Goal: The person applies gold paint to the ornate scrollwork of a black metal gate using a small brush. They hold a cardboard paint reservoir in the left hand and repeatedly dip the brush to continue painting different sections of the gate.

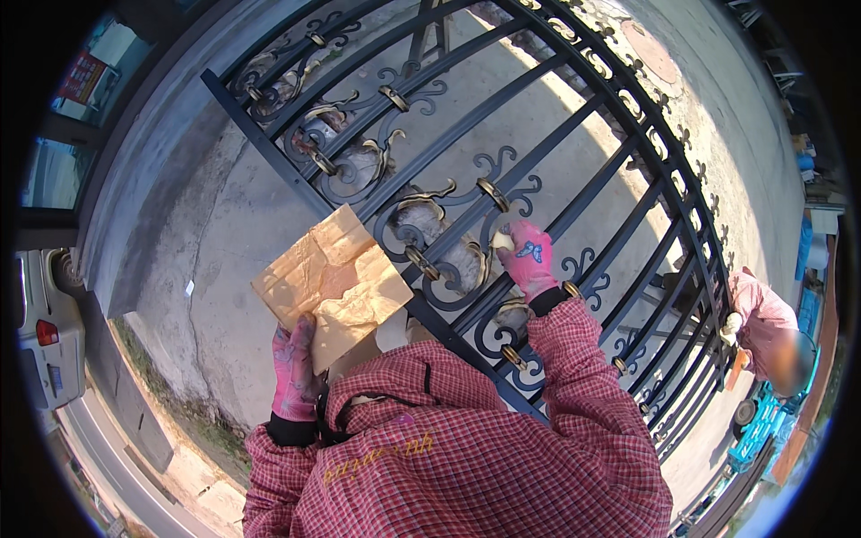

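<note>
My left hand (298,369), in a pink glove, grips the near edge of a creased piece of brown cardboard (334,276) with a darker patch in its middle. My right hand (531,260), in a pink glove with a blue butterfly print, pinches a small pale piece (502,240), perhaps sponge or cloth. It is over a dark metal railing panel (260,136), close to a curled ornament (485,261) with gold on its edges. Whether the piece touches the metal I cannot tell. A gold collar (492,195) sits on a bar just beyond.
Another person (760,316) in a pinkish top stands at the panel's right end, one gloved hand by it. A blue vehicle (762,426) is behind them. A light-coloured car (49,332) stands at far left. Concrete ground (211,260) lies under the panel.
</note>
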A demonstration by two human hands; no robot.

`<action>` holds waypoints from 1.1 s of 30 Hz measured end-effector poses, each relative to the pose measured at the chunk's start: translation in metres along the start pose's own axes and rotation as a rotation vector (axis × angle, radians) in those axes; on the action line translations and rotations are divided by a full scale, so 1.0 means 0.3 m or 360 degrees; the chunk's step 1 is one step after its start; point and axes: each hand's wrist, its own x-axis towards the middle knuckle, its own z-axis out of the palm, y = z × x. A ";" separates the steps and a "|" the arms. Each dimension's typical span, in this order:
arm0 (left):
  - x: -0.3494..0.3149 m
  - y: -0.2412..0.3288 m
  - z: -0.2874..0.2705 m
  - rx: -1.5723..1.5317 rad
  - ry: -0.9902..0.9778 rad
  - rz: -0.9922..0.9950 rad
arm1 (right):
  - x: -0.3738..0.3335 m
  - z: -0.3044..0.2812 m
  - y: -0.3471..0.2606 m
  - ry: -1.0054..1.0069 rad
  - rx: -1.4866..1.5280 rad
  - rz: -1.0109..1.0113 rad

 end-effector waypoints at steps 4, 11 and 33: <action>0.007 -0.014 -0.013 0.0071 0.0013 0.0043 | 0.003 0.003 0.029 0.0103 0.0348 0.0282; 0.002 -0.012 0.012 0.0054 0.0064 0.0061 | -0.024 0.028 0.041 0.0165 0.0126 0.0002; -0.002 -0.011 0.006 0.0047 0.0081 -0.0012 | 0.009 -0.014 0.032 0.0236 0.0177 -0.0039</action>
